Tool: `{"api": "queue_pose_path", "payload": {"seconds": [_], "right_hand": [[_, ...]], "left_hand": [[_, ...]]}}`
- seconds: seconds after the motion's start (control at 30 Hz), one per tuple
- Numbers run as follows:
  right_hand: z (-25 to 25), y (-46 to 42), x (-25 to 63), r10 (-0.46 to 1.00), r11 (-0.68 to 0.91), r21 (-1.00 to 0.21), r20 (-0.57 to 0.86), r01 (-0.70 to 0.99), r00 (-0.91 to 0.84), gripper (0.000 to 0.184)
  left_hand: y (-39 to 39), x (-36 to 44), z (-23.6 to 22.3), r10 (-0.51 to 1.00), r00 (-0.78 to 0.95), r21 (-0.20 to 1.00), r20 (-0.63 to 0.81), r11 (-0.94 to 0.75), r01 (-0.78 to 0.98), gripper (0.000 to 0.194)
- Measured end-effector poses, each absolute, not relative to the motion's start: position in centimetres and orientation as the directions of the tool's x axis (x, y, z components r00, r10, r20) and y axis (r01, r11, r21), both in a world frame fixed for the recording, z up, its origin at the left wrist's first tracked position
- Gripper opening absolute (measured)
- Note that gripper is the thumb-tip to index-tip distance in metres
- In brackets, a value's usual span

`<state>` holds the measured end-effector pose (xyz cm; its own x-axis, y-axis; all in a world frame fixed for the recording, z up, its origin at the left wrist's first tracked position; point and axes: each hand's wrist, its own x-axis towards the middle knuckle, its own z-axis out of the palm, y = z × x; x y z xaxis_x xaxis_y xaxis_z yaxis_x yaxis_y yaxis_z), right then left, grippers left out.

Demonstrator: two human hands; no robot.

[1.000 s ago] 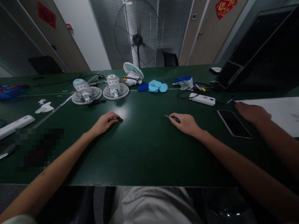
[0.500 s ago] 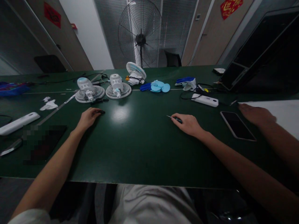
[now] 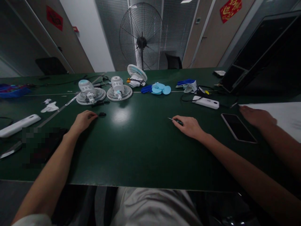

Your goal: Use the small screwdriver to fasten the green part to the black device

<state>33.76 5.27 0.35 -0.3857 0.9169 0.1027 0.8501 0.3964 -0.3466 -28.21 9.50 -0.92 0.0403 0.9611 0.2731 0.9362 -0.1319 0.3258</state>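
Note:
My left hand (image 3: 85,121) rests on the table at the left with nothing in it, its fingers loosely bent. Just beyond its fingertips lies a small black part (image 3: 102,114), with a short gap between them. My right hand (image 3: 189,125) lies on the table right of the middle. It is closed around the dark handle of a small screwdriver (image 3: 179,122), whose thin metal shaft points left. Two white fan heads, one at the left (image 3: 91,95) and one beside it (image 3: 119,92), lie face down beyond my left hand.
A third white fan (image 3: 137,75) stands behind, near light-blue fan blades (image 3: 161,88) and blue-white gloves (image 3: 187,84). A white power bank-like case (image 3: 205,102) and a phone (image 3: 239,128) lie right. Another person's hand (image 3: 257,117) rests by white paper (image 3: 288,116).
My left hand has let go of the small black part and drawn back slightly left. The part stays on the table. My right hand keeps the screwdriver in about the same place.

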Motion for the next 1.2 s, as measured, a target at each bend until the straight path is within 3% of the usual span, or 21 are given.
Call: {"api": "queue_pose_path", "payload": {"seconds": [0.2, 0.4, 1.2], "right_hand": [[0.5, 5.1, 33.7, 0.915, 0.402, -0.346, 0.116, 0.847, -0.387, 0.04], [0.5, 5.1, 33.6, 0.918, 0.394, -0.355, 0.117, 0.848, -0.378, 0.039], [0.0, 5.3, 33.8, 0.918, 0.396, -0.358, 0.114, 0.846, -0.381, 0.04]], "left_hand": [[9.1, -26.6, -0.3, 0.933, -0.051, 0.353, 0.356, -0.084, 0.932, 0.038], [9.3, -24.3, -0.1, 0.901, -0.032, 0.379, 0.433, -0.15, 0.913, 0.041], [9.7, -24.6, -0.5, 0.948, 0.003, 0.593, 0.318, -0.201, 0.779, 0.054]]}}
